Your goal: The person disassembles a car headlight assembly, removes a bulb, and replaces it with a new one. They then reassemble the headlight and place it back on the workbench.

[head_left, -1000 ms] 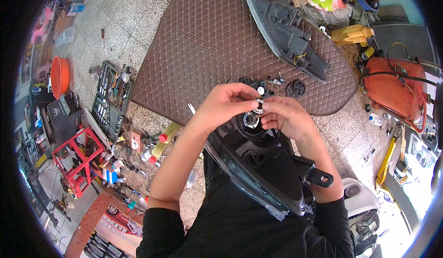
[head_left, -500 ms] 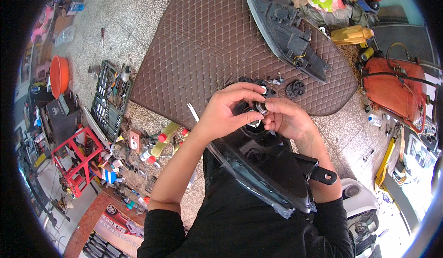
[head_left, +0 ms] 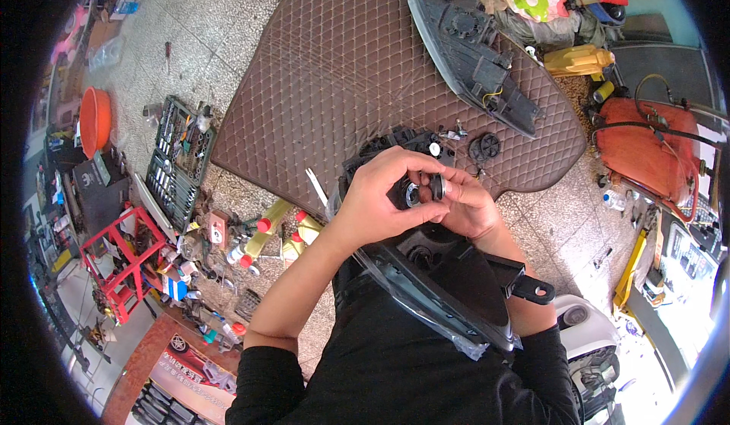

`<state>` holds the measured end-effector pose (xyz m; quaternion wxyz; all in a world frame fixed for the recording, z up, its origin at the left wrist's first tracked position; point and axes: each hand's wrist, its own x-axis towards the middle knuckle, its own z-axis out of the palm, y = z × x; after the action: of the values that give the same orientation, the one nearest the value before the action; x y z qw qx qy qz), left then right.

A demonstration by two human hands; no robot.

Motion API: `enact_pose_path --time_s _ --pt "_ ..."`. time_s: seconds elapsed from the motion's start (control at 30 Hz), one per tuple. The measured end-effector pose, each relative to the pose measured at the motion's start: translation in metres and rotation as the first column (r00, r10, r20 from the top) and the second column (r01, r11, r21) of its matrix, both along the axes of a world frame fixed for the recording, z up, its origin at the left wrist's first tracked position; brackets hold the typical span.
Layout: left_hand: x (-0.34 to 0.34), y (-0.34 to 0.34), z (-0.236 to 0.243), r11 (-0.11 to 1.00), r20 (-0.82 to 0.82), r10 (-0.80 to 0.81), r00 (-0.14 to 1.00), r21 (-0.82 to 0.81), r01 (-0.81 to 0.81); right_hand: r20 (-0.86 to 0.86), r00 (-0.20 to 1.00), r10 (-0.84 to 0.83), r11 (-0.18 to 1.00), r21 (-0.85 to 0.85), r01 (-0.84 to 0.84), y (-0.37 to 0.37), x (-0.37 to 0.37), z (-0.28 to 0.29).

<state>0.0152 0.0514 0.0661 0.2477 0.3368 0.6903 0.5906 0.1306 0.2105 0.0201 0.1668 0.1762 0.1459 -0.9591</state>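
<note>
My right hand [head_left: 471, 206] pinches a small, round, dark cap-like part [head_left: 437, 187] between thumb and fingers. Curled around from the other side, my left hand [head_left: 372, 201] has its fingertips and thumb close to that part; what its fingers grip is hidden. Between the hands shows a small silver-rimmed round piece [head_left: 412, 193], whose attachment I cannot make out. Under both hands a black headlight housing [head_left: 456, 273] rests against my lap, clear film hanging along its edge. Just beyond the hands sit a dark round cover [head_left: 484, 147] and small connectors [head_left: 455, 131].
A second headlight housing [head_left: 475, 52] lies on the brown quilted mat [head_left: 327, 68]. Left of it are an open socket set [head_left: 179, 163], a red metal frame [head_left: 125, 261], an orange basin [head_left: 95, 121] and bottles [head_left: 270, 223]. A red tank [head_left: 646, 144] stands at the right.
My hands have shifted slightly nearer to me, and the round part has turned in my right fingers. More of the housing's far end shows beyond my left hand.
</note>
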Motion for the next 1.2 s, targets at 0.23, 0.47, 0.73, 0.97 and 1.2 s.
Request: enact_pose_path --time_s 0.23,0.47,0.73,0.97,1.2 --pt "0.001 0.002 -0.001 0.998 -0.074 -0.008 0.997 0.061 0.012 -0.045 0.999 -0.012 0.998 -0.057 0.009 0.0 0.006 -0.007" --pt "0.002 0.001 0.0 0.998 -0.095 -0.015 0.995 0.057 0.021 -0.051 0.999 -0.01 1.0 -0.03 0.008 -0.002 0.008 -0.008" --pt "0.002 0.002 0.004 0.999 -0.278 0.016 0.96 0.033 -0.007 -0.059 0.998 0.002 1.0 -0.009 -0.003 -0.003 0.006 0.0" --pt "0.007 0.005 0.01 0.997 -0.364 0.023 0.931 -0.058 -0.047 0.017 1.0 -0.024 1.0 0.008 0.023 0.002 0.007 0.004" --pt "0.007 0.005 0.013 0.994 -0.423 -0.02 0.906 -0.109 -0.029 -0.009 1.0 -0.004 0.997 0.083 0.005 0.004 0.016 -0.003"
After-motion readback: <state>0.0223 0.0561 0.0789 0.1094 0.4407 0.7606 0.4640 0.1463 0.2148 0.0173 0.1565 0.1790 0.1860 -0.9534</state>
